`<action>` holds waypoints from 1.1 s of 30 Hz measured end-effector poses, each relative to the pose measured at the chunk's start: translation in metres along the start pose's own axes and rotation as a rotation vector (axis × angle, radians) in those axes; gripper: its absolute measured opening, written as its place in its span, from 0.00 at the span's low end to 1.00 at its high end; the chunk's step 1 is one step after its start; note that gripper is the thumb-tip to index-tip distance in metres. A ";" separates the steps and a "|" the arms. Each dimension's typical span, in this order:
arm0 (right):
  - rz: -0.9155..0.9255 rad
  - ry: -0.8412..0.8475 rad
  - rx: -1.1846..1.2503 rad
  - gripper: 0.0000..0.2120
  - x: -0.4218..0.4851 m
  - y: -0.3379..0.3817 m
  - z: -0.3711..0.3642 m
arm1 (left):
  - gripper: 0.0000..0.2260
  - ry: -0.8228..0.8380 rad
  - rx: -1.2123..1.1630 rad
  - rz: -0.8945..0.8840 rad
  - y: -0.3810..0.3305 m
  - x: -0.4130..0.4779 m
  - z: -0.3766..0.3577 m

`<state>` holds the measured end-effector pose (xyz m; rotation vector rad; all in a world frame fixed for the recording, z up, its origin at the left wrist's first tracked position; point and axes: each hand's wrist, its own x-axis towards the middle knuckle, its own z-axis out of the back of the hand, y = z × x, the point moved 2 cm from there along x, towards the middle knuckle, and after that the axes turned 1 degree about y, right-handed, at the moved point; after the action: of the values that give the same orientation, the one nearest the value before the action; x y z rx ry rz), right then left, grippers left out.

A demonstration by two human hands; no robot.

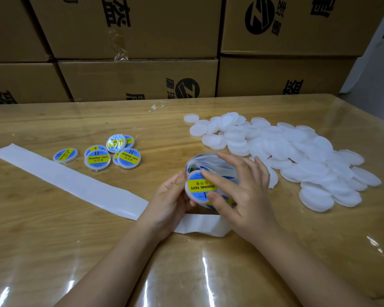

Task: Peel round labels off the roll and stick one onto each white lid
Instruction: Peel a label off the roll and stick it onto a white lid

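Note:
My left hand (171,200) grips a white lid (194,197) by its edge, just above the table. A blue and yellow round label (198,185) lies on the lid's face. My right hand (237,187) has its thumb and forefinger pressed on that label, the other fingers spread out. Right behind the lid stands the label roll (208,161), partly hidden by my right hand. Spent white backing strip (71,180) trails from under my hands off to the left. A big pile of bare white lids (293,156) lies to the right. Several labelled lids (111,154) lie at the centre left.
Stacked cardboard boxes (138,76) form a wall along the table's far edge. The wooden table (53,251) has a glossy clear cover. Small scraps of white paper (156,107) lie near the back edge.

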<state>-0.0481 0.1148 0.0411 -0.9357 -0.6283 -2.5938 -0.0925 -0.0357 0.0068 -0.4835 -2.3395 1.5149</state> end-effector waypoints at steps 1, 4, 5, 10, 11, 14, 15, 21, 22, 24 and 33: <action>-0.014 -0.011 0.006 0.19 0.000 -0.002 0.001 | 0.18 -0.017 -0.018 -0.010 -0.001 0.000 0.001; -0.022 -0.054 0.036 0.21 0.000 -0.003 0.003 | 0.17 -0.075 -0.078 -0.022 -0.003 0.002 0.006; -0.013 -0.070 0.043 0.23 0.000 -0.002 0.003 | 0.16 -0.090 -0.090 -0.022 -0.004 0.003 0.006; 0.077 -0.108 0.080 0.18 -0.003 0.007 0.002 | 0.16 -0.110 -0.048 -0.050 -0.005 0.004 0.006; 0.093 -0.101 0.092 0.19 -0.004 0.009 0.001 | 0.16 -0.112 -0.040 -0.049 -0.004 0.003 0.006; 0.129 -0.077 0.111 0.20 -0.004 0.014 -0.002 | 0.16 -0.124 -0.022 -0.047 -0.006 0.002 0.004; 0.131 -0.066 0.109 0.19 -0.003 0.015 -0.003 | 0.17 -0.118 -0.011 -0.038 -0.006 0.002 0.002; 0.051 -0.032 0.038 0.18 -0.002 0.012 -0.005 | 0.19 -0.019 0.076 0.031 -0.003 -0.003 -0.006; 0.021 -0.034 0.030 0.19 -0.001 0.010 -0.004 | 0.18 -0.016 0.079 0.032 -0.004 -0.003 -0.007; -0.019 -0.037 0.021 0.20 -0.001 0.006 -0.002 | 0.18 -0.009 0.072 0.029 -0.003 -0.002 -0.007; 0.124 0.009 0.079 0.19 -0.002 0.012 -0.008 | 0.20 -0.007 0.043 0.018 -0.002 0.000 -0.002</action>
<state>-0.0458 0.1011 0.0382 -0.9082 -0.6452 -2.4449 -0.0915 -0.0346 0.0091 -0.4908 -2.3085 1.5748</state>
